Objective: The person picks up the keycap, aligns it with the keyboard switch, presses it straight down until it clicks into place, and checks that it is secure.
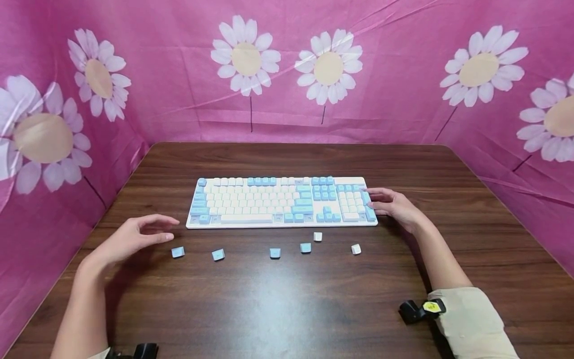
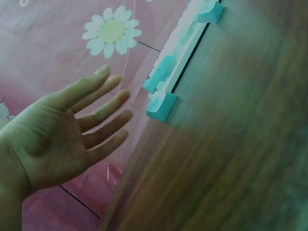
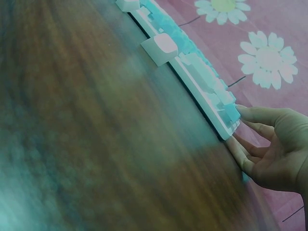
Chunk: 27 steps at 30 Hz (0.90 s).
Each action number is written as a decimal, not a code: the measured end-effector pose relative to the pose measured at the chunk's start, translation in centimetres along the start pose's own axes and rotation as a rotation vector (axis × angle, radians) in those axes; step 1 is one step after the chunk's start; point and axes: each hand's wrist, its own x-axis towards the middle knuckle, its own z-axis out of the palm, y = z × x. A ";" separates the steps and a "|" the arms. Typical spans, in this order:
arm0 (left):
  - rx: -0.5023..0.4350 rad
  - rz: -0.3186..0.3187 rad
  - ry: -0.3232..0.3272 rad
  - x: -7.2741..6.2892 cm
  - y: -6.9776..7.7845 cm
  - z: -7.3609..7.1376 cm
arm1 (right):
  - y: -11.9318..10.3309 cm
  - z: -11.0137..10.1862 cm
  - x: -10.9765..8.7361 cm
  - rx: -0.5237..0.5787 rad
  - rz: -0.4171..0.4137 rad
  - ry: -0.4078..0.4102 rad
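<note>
A white and light-blue keyboard (image 1: 251,218) lies on the table, with some key spots lacking caps. At its right end my right hand (image 1: 399,209) grips the edge; in the right wrist view the thumb (image 3: 260,114) is at the top of the edge and the fingers are lower at the side. My left hand (image 1: 139,237) hovers off the keyboard's left end, fingers apart and holding nothing. Below it lies a blue keycap (image 1: 178,252), marked Ctrl in the left wrist view (image 2: 161,107).
In front of the keyboard lie more loose keycaps: blue ones (image 1: 218,255), (image 1: 275,253), (image 1: 306,248) and white ones (image 1: 318,237), (image 1: 356,249). The brown wooden table (image 1: 269,309) is bounded by a pink flowered cloth (image 1: 287,119) at the back and sides.
</note>
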 end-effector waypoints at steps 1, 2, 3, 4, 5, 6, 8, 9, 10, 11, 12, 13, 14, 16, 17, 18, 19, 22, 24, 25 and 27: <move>-0.024 0.005 -0.022 0.0 -0.2 0.1 | 0.0 0.0 0.0 0.002 -0.001 0.001; -0.051 0.006 -0.042 0.0 -0.5 0.1 | 0.0 0.0 0.0 0.003 -0.002 0.000; -0.079 0.003 -0.057 -0.1 -0.7 0.1 | 0.0 0.0 0.0 -0.001 -0.003 -0.002; -0.107 -0.007 -0.065 -0.1 -0.9 0.2 | 0.0 0.0 0.0 -0.005 -0.003 -0.002; -0.131 -0.014 -0.071 -0.2 -1.1 0.2 | 0.0 0.0 0.0 -0.008 -0.003 -0.003; -0.136 -0.012 -0.074 -0.2 -1.3 0.3 | 0.0 0.0 0.0 -0.010 -0.002 -0.004; -0.129 0.003 -0.077 -0.3 -1.7 0.4 | 0.0 0.1 -0.1 -0.010 -0.002 -0.003; -0.119 0.018 -0.085 -0.3 -1.8 0.5 | 0.0 0.1 -0.1 -0.011 -0.003 -0.001; -0.107 0.033 -0.092 -0.3 -2.0 0.6 | 0.0 0.1 -0.1 -0.007 -0.004 0.001; -0.091 0.050 -0.098 -0.2 -2.1 0.6 | 0.0 0.1 -0.1 -0.006 -0.006 0.002; -0.078 0.070 -0.105 -0.2 -2.2 0.7 | 0.0 0.1 -0.1 -0.003 -0.008 0.003; -0.072 0.082 -0.113 -0.2 -2.2 0.8 | 0.1 0.1 -0.1 -0.001 -0.009 0.002; -0.062 0.096 -0.122 -0.2 -2.3 0.9 | 0.1 0.1 -0.1 0.001 -0.009 0.001; -0.044 0.120 -0.143 -0.1 -2.4 1.1 | 0.1 0.1 -0.1 0.004 -0.009 -0.001; -0.039 0.126 -0.151 -0.1 -2.5 1.1 | 0.1 0.1 -0.1 0.005 -0.008 -0.002; -0.035 0.129 -0.162 -0.1 -2.5 1.2 | 0.1 0.1 -0.1 0.007 -0.007 -0.001; -0.032 0.130 -0.174 -0.1 -2.6 1.2 | 0.1 0.1 -0.1 0.007 -0.007 0.000; -0.015 0.122 -0.192 0.1 -2.7 1.4 | 0.1 0.1 -0.1 0.002 -0.010 0.003; -0.009 0.116 -0.193 0.1 -2.8 1.4 | 0.1 0.0 -0.1 0.000 -0.013 0.003; -0.004 0.115 -0.192 0.2 -2.8 1.5 | 0.1 0.0 -0.1 -0.001 -0.015 0.003; 0.002 0.123 -0.188 0.2 -2.9 1.5 | 0.1 0.0 -0.1 -0.001 -0.018 0.002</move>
